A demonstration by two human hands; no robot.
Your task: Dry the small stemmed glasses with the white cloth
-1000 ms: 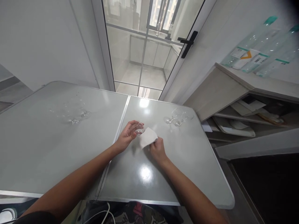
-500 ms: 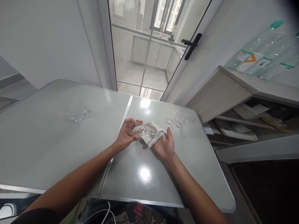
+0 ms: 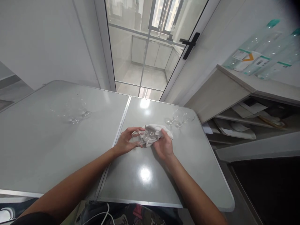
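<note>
Lying sideways above the table, a clear wine glass [image 3: 137,137] has its bowl in my left hand [image 3: 126,140], the fingers and thumb curled round it. The foot of the glass points right and rests in a white cloth [image 3: 161,129]. My right hand [image 3: 164,145] holds that cloth from below and behind, its thumb folded over the cloth beside the foot. Part of the right fingers is hidden under the cloth.
Two stemmed glasses [image 3: 179,118] lie near the table's back right corner. More clear glasses [image 3: 75,120] lie on the left half of the grey table [image 3: 145,159]. Plastic bottles [image 3: 253,56] stand on a shelf unit [image 3: 229,81] at right; a glass door [image 3: 145,53] is behind.
My right thumb has closed over the cloth, which is now gathered round the foot of the glass. The glass has turned a little in my left hand.
</note>
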